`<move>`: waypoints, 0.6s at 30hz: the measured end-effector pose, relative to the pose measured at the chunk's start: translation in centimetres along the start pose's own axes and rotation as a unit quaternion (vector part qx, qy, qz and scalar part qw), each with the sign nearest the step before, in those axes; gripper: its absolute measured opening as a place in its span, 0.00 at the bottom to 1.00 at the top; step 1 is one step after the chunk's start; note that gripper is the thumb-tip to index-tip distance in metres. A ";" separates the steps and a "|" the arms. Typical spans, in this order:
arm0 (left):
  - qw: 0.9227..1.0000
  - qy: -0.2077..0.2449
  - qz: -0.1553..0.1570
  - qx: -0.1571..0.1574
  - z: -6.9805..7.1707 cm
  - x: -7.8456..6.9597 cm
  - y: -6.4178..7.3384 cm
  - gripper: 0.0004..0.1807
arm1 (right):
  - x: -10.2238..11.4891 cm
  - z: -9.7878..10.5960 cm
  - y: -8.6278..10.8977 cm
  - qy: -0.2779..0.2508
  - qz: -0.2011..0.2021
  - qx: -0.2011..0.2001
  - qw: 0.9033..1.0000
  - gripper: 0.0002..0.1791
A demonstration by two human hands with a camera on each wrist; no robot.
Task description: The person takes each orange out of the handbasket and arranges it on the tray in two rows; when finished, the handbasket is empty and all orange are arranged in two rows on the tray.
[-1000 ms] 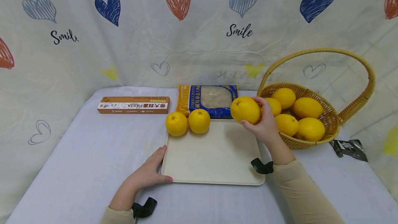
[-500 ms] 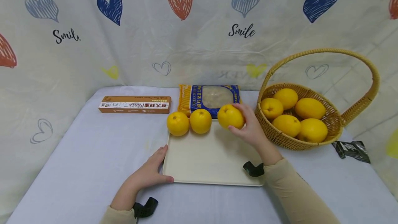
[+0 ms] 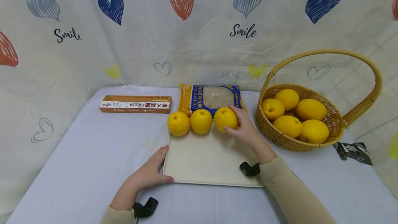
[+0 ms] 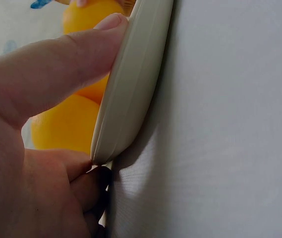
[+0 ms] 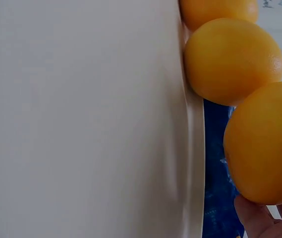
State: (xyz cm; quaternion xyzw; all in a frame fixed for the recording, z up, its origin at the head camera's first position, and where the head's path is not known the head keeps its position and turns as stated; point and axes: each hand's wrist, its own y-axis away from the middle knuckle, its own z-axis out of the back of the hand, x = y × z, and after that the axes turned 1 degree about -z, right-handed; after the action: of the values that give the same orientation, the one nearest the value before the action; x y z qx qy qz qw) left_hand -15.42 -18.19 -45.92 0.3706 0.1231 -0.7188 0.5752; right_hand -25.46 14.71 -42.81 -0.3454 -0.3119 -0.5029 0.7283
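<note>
My left hand (image 3: 149,172) spans the near left corner of a cream rectangular tray (image 3: 202,158), thumb on the front edge and fairly straight fingers along the left side. In the left wrist view the thumb (image 4: 56,69) lies against the tray's rim. My right hand (image 3: 244,130) grips a yellow lemon (image 3: 225,119) at the tray's far edge, to the right of two other lemons, a middle one (image 3: 201,121) and a left one (image 3: 178,123). In the right wrist view fingertips (image 5: 254,218) hold the lemon from below. Whether it touches the tray is hidden.
A wicker basket (image 3: 270,134) with a tall handle holds several lemons at right. Behind the tray lies a blue and yellow pasta bag (image 3: 214,96). A brown pasta box (image 3: 135,104) lies at back left, and a black wrapper (image 3: 352,152) sits right of the basket.
My right hand has carried the lemon left and down, from beside the basket to the tray's far edge near the other two. My left hand has stayed at the tray corner.
</note>
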 end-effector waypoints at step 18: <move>1.000 -0.002 0.004 0.007 0.1 0.0 0.0 0.60 | -0.4 -0.3 -0.4 -0.023 -0.026 0.024 0.999 0.40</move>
State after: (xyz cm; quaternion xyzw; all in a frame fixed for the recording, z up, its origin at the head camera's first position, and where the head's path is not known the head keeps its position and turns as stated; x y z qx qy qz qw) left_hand -15.49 -18.24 -45.81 0.3739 0.1151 -0.7179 0.5758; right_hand -25.95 14.56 -43.23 -0.3307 -0.3494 -0.5063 0.7157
